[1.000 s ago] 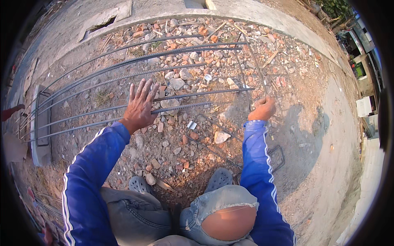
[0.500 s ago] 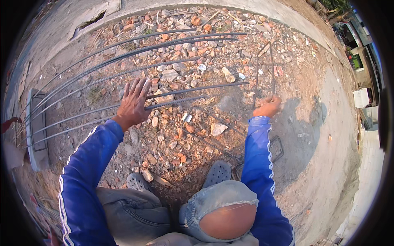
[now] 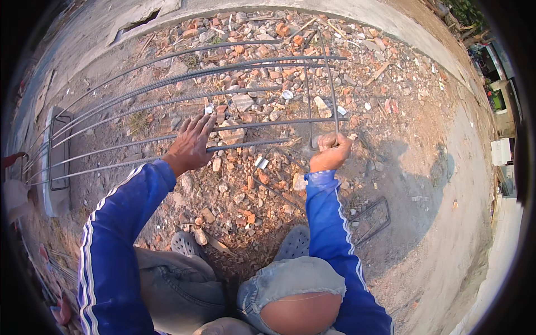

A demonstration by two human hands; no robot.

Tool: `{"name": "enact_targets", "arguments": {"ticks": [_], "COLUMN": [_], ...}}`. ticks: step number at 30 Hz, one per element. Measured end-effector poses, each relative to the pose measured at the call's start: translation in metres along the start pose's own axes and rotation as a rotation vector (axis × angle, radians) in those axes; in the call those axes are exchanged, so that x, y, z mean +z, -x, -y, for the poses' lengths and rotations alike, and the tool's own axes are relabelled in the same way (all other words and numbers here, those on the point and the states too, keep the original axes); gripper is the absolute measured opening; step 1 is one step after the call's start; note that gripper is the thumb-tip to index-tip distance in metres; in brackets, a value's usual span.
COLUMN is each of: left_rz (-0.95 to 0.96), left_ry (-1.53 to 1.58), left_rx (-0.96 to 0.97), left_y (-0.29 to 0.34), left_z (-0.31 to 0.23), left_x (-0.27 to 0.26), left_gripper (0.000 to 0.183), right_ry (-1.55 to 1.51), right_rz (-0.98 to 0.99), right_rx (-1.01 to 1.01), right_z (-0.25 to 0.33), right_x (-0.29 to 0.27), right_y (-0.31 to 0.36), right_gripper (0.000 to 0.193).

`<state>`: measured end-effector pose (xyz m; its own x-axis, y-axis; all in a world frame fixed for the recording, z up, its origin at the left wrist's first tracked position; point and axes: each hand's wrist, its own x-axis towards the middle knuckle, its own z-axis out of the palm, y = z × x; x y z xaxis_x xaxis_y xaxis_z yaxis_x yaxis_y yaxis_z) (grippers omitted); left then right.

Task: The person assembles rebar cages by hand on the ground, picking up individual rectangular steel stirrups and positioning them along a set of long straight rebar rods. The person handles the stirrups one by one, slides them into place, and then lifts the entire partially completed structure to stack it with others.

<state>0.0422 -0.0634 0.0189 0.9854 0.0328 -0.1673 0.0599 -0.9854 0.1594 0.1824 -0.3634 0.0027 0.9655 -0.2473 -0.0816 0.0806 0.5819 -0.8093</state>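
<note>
Gripping a stirrup (image 3: 329, 78) with my right hand (image 3: 330, 151), fist closed round its near end. Frame is tipped up at the right-hand ends of the bars (image 3: 223, 68); the longer ends cross it in view. Can't tell from here whether any run through the loop. Left hand (image 3: 192, 142) is spread, fingers apart, clasping nothing, over the two nearest bars. Contact likely, can't confirm. At far left the bars cross a pale block (image 3: 56, 204), with a second stirrup (image 3: 50, 173) apparently around them. A third stirrup (image 3: 387, 211) lies right of my right forearm. Rubble (image 3: 240, 201) under most of it.

Risks, my read: bar ends are staggered, so a corner of the frame could snag on one. Cause would be my one-ended grip, which leaves the far side free to swing. Bars look long and springy; with no grip on the near pair, a knock from the frame could make them bounce or spread. Bare fingers could get pinched between frame and bar if I twist hard. Loose stones by my shoes (image 3: 296, 243) could roll if I lean out too far.
</note>
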Motion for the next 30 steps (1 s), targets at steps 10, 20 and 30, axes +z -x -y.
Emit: {"name": "enact_targets", "arguments": {"ticks": [10,20,30], "left_rz": [-0.148,-0.464,-0.128], "left_ry": [0.063,0.276,1.108], "left_rx": [0.092,-0.096,-0.496], "left_y": [0.014,0.097,0.003], "left_z": [0.004,0.082,0.035], "left_x": [-0.015,-0.061,-0.005], "left_gripper": [0.094,0.062,0.04], "right_ry": [0.312,0.821,1.894], "right_rz": [0.689,-0.012,0.023], "right_rx": [0.159,-0.029,-0.332], "right_z": [-0.013,0.046,0.026], "right_x": [0.064,-0.119,-0.266], "right_y": [0.107,0.061,0.101], "right_gripper": [0.029,0.027,0.043]}}
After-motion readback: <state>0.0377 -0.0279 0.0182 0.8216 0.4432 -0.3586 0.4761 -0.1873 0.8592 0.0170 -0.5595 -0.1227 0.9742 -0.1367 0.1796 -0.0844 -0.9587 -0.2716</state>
